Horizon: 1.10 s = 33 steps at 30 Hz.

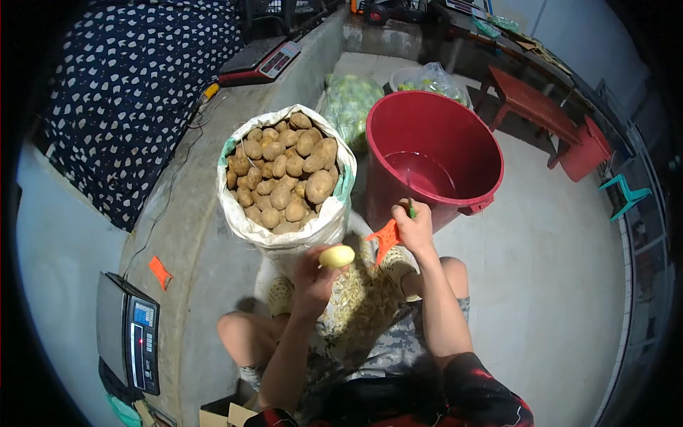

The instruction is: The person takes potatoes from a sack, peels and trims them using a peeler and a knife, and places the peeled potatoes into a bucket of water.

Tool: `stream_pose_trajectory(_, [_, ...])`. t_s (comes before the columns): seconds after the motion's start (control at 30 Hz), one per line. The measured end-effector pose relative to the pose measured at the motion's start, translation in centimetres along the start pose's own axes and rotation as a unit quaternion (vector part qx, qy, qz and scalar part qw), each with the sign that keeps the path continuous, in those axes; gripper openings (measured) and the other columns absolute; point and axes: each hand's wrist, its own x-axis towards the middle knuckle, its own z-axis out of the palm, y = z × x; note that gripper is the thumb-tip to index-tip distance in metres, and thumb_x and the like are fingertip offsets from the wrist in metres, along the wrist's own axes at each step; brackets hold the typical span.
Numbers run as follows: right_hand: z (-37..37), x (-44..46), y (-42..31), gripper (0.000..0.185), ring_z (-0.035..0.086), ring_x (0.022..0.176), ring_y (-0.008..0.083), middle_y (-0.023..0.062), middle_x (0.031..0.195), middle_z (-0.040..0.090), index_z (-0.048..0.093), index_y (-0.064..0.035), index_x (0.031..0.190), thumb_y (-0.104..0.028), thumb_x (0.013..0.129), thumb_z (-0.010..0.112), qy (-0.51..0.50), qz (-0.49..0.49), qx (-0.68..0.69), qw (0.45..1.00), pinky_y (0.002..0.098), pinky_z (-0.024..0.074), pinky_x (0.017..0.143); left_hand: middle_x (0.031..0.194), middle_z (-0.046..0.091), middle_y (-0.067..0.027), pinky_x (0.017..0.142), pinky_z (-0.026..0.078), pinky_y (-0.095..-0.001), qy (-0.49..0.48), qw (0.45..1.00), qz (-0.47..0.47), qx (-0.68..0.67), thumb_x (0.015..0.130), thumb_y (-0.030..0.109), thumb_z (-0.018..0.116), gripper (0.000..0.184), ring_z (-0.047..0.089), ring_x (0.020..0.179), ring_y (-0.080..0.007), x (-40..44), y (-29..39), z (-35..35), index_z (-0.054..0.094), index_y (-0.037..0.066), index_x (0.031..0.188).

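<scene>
My left hand (311, 279) is closed around a peeled, pale yellow potato (337, 256). In my right hand (415, 229) is an orange peeler (386, 239), its head pointing toward the potato but apart from it. A small green piece, perhaps a knife handle (412, 208), also shows in that hand. Beyond my left hand stands an open white sack (245, 231), full of unpeeled brown potatoes (279, 171). A big red tub (435, 107) with some liquid at the bottom is just past my right hand. Peelings (359, 295) lie in a heap between my legs.
A second orange peeler (161, 272) lies on the concrete ledge at left, near a digital scale (135, 334). Another scale (263, 60) sits farther back. Behind the tub are plastic bags of green produce (350, 107). A red bench (530, 103) and a teal stool (626, 193) stand at right.
</scene>
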Motion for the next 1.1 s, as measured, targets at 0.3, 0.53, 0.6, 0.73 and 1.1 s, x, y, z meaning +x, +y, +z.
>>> stream_pose_trajectory(0.3, [-3.5, 1.3, -0.1, 0.025, 0.035, 0.053, 0.0146, 0.0015, 0.058, 0.035, 0.040, -0.0077, 0.062, -0.009, 0.083, 0.054, 0.008, 0.136, 0.484, 0.864, 0.0298, 0.0340, 0.056, 0.114, 0.062, -0.0188, 0.093, 0.048, -0.0375, -0.078, 0.924, 0.174, 0.333, 0.084, -0.002, 0.057, 0.031, 0.061, 0.108, -0.0328, 14.2, -2.3, 10.9, 0.059, 0.000, 0.115])
stream_pose_trajectory(0.53, [-6.8, 2.4, 2.7, 0.031, 0.034, 0.054, 0.0156, 0.0014, 0.055, 0.034, 0.036, -0.0111, 0.059, -0.017, 0.086, 0.051, -0.013, 0.117, 0.478, 0.870, 0.0309, 0.0350, 0.061, 0.112, 0.060, -0.0130, 0.090, 0.041, -0.0483, -0.225, 0.748, 0.156, 0.605, 0.087, 0.015, 0.057, 0.030, 0.059, 0.103, -0.0314, 20.0, -5.5, 14.5, 0.061, 0.011, 0.117])
stream_pose_trajectory(0.6, [-6.9, 2.4, 2.9, 0.030, 0.034, 0.054, 0.0156, 0.0015, 0.055, 0.033, 0.036, -0.0109, 0.059, -0.017, 0.085, 0.051, -0.006, 0.117, 0.474, 0.873, 0.0309, 0.0352, 0.061, 0.112, 0.060, -0.0119, 0.092, 0.039, -0.0487, -0.242, 0.728, 0.123, 0.630, 0.087, 0.019, 0.058, 0.031, 0.058, 0.104, -0.0304, 19.7, -5.7, 14.5, 0.061, 0.012, 0.117])
stream_pose_trajectory(0.73, [-7.2, 2.4, 2.0, 0.028, 0.034, 0.051, 0.0159, 0.0023, 0.055, 0.032, 0.036, -0.0097, 0.060, -0.017, 0.082, 0.051, 0.001, 0.129, 0.418, 0.899, 0.0318, 0.0359, 0.057, 0.123, 0.057, -0.0127, 0.099, 0.039, -0.0472, -0.256, 0.711, 0.199, 0.623, 0.086, 0.024, 0.062, 0.040, 0.049, 0.121, -0.0310, 18.4, -5.3, 10.9, 0.059, 0.013, 0.124])
stream_pose_trajectory(1.1, [-6.3, 1.6, 1.5, 0.013, 0.048, 0.058, 0.0116, 0.0005, 0.066, 0.051, 0.055, -0.0040, 0.070, -0.009, 0.082, 0.057, 0.026, 0.168, 0.351, 0.921, 0.0277, 0.0434, 0.058, 0.098, 0.066, -0.0194, 0.083, 0.050, -0.0414, 0.165, 0.732, 0.174, 0.638, 0.079, 0.006, 0.064, 0.029, 0.063, 0.093, -0.0355, 18.0, 6.0, -15.7, 0.064, 0.000, 0.107])
